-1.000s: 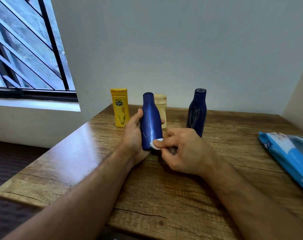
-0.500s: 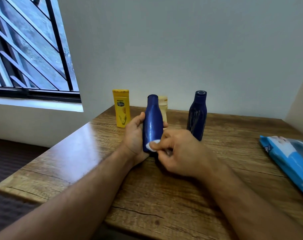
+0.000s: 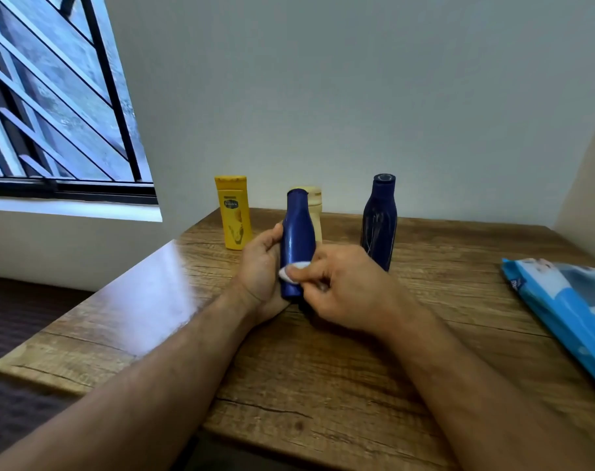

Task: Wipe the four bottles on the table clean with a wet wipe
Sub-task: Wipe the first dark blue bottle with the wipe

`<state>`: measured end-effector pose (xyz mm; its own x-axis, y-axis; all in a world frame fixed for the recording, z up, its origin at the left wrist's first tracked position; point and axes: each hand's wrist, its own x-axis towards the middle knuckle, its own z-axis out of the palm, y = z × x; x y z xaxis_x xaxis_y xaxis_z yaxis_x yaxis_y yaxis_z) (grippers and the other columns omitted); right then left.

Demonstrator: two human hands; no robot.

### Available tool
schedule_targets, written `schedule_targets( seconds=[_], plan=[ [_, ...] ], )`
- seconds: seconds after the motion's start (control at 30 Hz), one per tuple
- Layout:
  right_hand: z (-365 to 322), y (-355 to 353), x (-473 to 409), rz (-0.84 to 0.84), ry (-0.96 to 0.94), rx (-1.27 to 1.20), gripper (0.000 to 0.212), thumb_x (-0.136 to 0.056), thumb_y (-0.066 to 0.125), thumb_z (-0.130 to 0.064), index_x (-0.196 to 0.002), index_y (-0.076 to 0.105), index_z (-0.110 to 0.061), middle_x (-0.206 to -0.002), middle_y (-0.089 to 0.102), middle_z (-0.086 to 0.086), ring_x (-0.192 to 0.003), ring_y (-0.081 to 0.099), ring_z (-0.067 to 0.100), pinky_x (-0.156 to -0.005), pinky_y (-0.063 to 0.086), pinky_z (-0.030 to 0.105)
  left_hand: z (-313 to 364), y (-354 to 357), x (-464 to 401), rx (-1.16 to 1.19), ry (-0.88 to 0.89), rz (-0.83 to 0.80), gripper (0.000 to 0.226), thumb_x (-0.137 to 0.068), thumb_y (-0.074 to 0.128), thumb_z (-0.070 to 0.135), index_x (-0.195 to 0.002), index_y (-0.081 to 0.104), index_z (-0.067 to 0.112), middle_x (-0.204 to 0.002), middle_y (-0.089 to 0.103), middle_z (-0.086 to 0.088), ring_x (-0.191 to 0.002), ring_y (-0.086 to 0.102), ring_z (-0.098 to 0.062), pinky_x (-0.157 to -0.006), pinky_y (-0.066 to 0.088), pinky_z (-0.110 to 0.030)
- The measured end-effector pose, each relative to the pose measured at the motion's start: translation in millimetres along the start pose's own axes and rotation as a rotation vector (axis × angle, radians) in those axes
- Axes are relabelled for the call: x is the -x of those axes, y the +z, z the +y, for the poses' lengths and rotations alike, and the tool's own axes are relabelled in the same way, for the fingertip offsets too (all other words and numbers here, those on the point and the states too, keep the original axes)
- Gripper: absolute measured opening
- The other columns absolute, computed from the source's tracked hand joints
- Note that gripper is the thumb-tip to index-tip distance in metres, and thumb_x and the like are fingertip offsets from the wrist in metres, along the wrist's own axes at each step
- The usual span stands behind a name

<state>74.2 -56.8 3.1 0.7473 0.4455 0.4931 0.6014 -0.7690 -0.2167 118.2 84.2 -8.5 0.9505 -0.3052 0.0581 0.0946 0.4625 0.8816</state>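
Wooden table (image 3: pixel 323 385), grain running left to right, set against a plain pale wall with a barred window (image 3: pixel 51 96) at the far left. Blue bottle (image 3: pixel 296 243): glossy, narrow-necked, held roughly upright over the middle of the table, its base close to the surface; whether it touches the wood cannot be told. Left hand (image 3: pixel 260 270): wrapped around the lower left side of the blue bottle, thumb lying along its flank, fingers behind it and out of view. Right hand (image 3: pixel 343 287): fingers pinched closed on a small white wet wipe (image 3: pixel 293 270), which is pressed against the lower front of the blue bottle; only a rounded fold of the wipe shows past the fingertips. Yellow bottle (image 3: pixel 234 212): flat-topped with a printed label, standing upright near the back edge, left of the hands. Cream bottle (image 3: pixel 315 212): standing upright directly behind the blue bottle and largely hidden by it. Dark navy bottle (image 3: pixel 379 220): standing upright to the right of the hands, apart from the others, with pale streaks on its face. Wet wipe pack (image 3: pixel 568 307): blue and white soft packet lying flat at the right edge of the table, partly cut off by the frame.
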Motion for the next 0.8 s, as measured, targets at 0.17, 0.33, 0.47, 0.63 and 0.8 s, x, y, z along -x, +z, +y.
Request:
schedule_targets(
  seconds=[0.17,0.33,0.47,0.63,0.8],
  plan=[
    [-1.4,0.8,0.8,0.088,0.02,0.031,0.03,-0.096,0.057,-0.032,-0.124,0.066,-0.034,-0.089,0.053,-0.008,-0.076,0.052,0.007,-0.074,0.05,0.024,-0.8,0.2,0.9,0.001,0.008,-0.028,0.047,-0.107,0.033,0.035,-0.122,0.061,0.001,-0.094,0.067,-0.017,-0.084,0.067,-0.025,-0.079,0.057,-0.037],
    [-4.1,2.2,-18.8,0.388,0.177,-0.069,0.036,-0.098,0.056,-0.023,-0.133,0.06,-0.025,-0.094,0.047,-0.009,-0.079,0.048,0.003,-0.075,0.04,0.006,-3.9,-0.7,3.5,-0.024,0.029,-0.115,0.046,-0.108,0.028,0.025,-0.111,0.072,0.013,-0.096,0.075,-0.013,-0.085,0.071,-0.022,-0.08,0.056,-0.04],
    [-7.2,-4.6,-3.3,0.222,0.083,-0.028,0.035,-0.096,0.057,-0.027,-0.129,0.06,-0.035,-0.094,0.047,-0.012,-0.075,0.047,0.001,-0.067,0.042,0.009,-1.3,-0.9,5.7,0.023,0.007,-0.119,0.044,-0.104,0.036,0.029,-0.128,0.063,0.004,-0.104,0.069,-0.018,-0.093,0.068,-0.027,-0.086,0.056,-0.042],
    [-6.7,-5.7,8.7,-0.054,-0.011,0.002,0.033,-0.089,0.058,-0.025,-0.118,0.069,-0.037,-0.088,0.053,-0.011,-0.08,0.05,0.004,-0.079,0.039,0.011,-0.5,-0.5,1.0,0.067,-0.059,-0.042,0.053,-0.104,0.036,0.038,-0.13,0.059,-0.001,-0.102,0.066,-0.022,-0.091,0.065,-0.029,-0.092,0.051,-0.041],
    [-7.6,-4.9,1.5,0.057,0.059,-0.021,0.03,-0.093,0.057,-0.027,-0.119,0.067,-0.04,-0.092,0.051,-0.011,-0.079,0.05,0.003,-0.075,0.043,0.013,-1.4,0.5,3.0,0.071,-0.04,-0.042,0.049,-0.105,0.033,0.037,-0.115,0.066,0.003,-0.093,0.072,-0.017,-0.085,0.07,-0.025,-0.089,0.052,-0.039]
  ],
)
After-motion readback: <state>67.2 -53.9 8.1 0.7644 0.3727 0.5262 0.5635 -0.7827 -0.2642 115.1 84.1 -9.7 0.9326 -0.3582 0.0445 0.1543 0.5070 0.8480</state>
